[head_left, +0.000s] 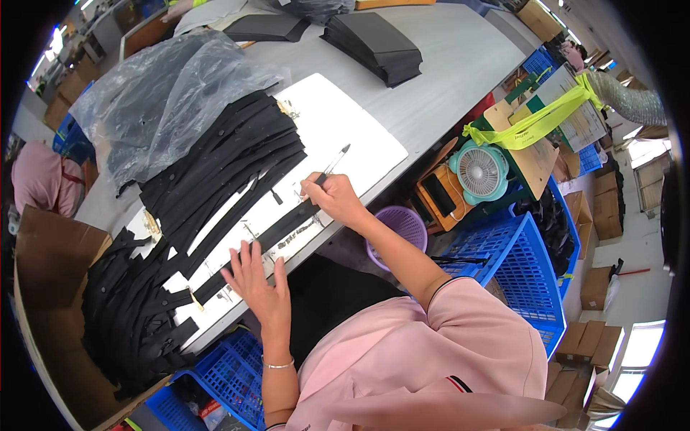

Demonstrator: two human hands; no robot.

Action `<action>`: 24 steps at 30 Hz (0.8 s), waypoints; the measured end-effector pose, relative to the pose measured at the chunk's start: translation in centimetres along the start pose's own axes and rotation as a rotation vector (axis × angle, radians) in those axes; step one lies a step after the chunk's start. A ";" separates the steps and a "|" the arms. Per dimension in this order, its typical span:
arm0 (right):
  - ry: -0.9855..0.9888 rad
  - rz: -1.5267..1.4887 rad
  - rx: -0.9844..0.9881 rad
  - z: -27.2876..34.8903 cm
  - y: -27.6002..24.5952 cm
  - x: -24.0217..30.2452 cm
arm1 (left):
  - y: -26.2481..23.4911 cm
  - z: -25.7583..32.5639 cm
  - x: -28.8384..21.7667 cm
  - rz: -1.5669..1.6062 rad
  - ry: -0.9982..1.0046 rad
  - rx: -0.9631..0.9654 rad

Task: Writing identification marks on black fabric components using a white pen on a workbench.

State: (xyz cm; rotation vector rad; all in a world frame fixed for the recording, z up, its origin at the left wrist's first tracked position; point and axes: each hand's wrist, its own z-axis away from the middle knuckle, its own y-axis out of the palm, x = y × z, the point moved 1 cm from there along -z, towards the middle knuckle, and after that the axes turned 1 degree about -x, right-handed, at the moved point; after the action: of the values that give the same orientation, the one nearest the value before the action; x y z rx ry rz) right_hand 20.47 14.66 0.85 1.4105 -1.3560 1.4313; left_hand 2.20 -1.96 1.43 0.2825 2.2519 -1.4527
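Note:
My right hand [333,199] grips a pen [336,159], its upper end pointing up and away from me. The hand rests over the right end of a black fabric strip [280,228] lying on a white board [352,118]. My left hand [260,287] has its fingers spread, with the fingertips by the strip's near edge; whether they press on it I cannot tell. Fine markings run along the board beside the strip. Beyond it lies a thick row of black strips [223,165], and a small black piece [277,195] sits close to the right hand.
Clear plastic sheeting [180,86] lies behind the row. At the left, a cardboard box [54,251] holds tangled black strips [136,316]. Black stacked pieces [374,44] sit at the table's far side. Right of the table are a fan [480,172], a purple basket [397,233] and blue crates [514,266].

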 end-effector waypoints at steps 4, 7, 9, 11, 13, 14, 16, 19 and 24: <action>0.065 -0.035 0.011 -0.1 0.4 -0.3 | 2.2 -3.2 -2.5 0.241 0.098 -0.031; 0.079 -0.074 -0.008 -0.2 -0.2 0.1 | 4.5 -5.3 -3.9 0.360 0.144 -0.091; 0.033 -0.103 -0.032 -0.3 -0.6 0.0 | 5.5 -6.1 -4.3 0.399 0.150 -0.098; 0.085 -0.051 -0.012 -0.4 -0.5 0.2 | 6.0 -6.0 -4.1 0.349 0.126 -0.127; 0.074 -0.038 0.007 -0.4 -0.4 -0.2 | 6.1 -5.9 -4.0 0.332 0.108 -0.128; 0.050 -0.015 0.010 -0.4 -0.2 -0.3 | 6.1 -5.9 -4.0 0.328 0.106 -0.134; 0.048 -0.022 0.014 -0.1 0.0 -0.3 | 6.2 -5.8 -4.1 0.310 0.099 -0.134; 0.014 0.011 0.002 0.2 0.2 -0.3 | 6.4 -6.0 -4.4 0.290 0.111 -0.151; -0.062 0.123 -0.020 0.5 0.2 -0.1 | 6.6 -5.9 -4.6 0.254 0.130 -0.162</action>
State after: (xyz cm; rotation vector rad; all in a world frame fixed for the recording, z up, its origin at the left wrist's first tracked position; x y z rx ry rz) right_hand 20.36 14.14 0.68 1.3893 -1.5149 1.4581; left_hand 7.39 6.53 0.26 0.6023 2.3198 -1.1439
